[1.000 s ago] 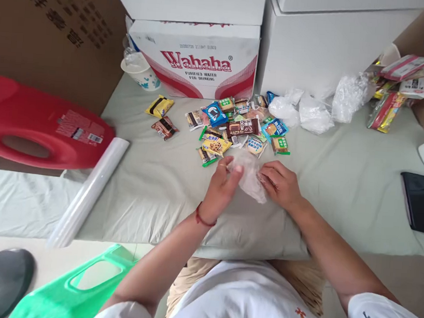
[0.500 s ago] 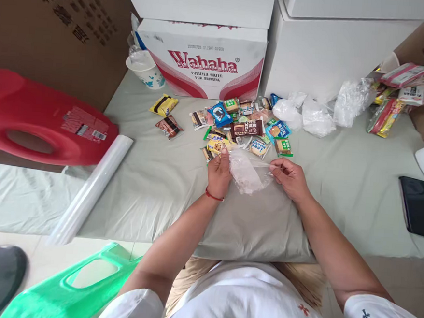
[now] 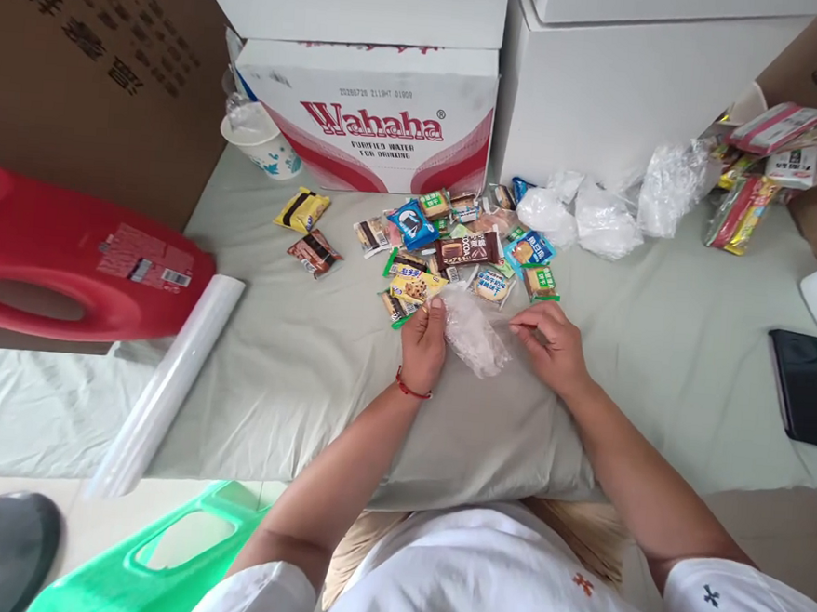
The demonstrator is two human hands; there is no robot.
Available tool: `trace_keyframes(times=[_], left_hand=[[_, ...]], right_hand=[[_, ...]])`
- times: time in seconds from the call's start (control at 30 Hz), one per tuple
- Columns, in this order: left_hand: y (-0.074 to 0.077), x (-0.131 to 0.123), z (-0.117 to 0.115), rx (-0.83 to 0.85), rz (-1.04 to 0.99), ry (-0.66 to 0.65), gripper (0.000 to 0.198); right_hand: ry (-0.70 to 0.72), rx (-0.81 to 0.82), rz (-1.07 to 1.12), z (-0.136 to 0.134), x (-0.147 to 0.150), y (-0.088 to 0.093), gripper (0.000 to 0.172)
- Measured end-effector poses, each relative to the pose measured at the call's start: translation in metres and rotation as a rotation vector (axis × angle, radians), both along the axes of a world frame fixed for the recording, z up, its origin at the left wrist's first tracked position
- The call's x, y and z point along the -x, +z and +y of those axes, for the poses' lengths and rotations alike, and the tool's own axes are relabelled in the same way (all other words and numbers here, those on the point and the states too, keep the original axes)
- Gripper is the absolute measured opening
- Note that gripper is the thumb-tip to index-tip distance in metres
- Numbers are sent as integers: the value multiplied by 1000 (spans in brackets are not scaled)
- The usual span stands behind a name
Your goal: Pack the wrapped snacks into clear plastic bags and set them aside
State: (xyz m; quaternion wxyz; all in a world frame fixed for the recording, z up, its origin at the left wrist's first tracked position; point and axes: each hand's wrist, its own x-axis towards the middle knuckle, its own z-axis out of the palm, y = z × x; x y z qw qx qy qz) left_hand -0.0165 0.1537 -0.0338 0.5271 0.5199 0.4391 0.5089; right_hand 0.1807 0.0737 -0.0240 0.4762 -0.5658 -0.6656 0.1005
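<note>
A crumpled clear plastic bag hangs between my two hands, above the cloth-covered surface. My left hand is closed on its left edge, thumb on top. The fingers of my right hand are pinched at the bag's thin right edge, where the film is hard to see. Just beyond the hands lies a pile of small wrapped snacks, among them a yellow cookie packet, a brown cocoa packet, a blue packet and a round-biscuit packet.
Left of the pile are a yellow packet and a brown packet. Crumpled clear bags lie at the back right. A film roll, red jug, Wahaha box, paper cup and phone surround the area.
The bag, stretched wider between my hands before, is now narrower and more crumpled. My right hand has come slightly left. The whole view has shifted a little.
</note>
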Motion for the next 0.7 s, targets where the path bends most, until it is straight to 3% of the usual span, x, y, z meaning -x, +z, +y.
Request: trace_keyframes(times=[0.13, 0.27, 0.4, 0.57, 0.7], left_hand=[[5, 1, -4, 31, 23, -85, 61], [8, 1, -8, 53, 53, -163, 66], [4, 0, -4, 11, 38, -61, 63], [2, 1, 3, 25, 11, -60, 54], [0, 0, 7, 47, -68, -9, 56]], right_hand=[[-45, -7, -140, 1, 3, 3, 32], [40, 36, -171, 2, 11, 2, 14], [-35, 60, 118, 1, 0, 1, 10], [-110, 193, 572, 3, -18, -5, 14], [-121, 294, 625, 5, -21, -9, 20]])
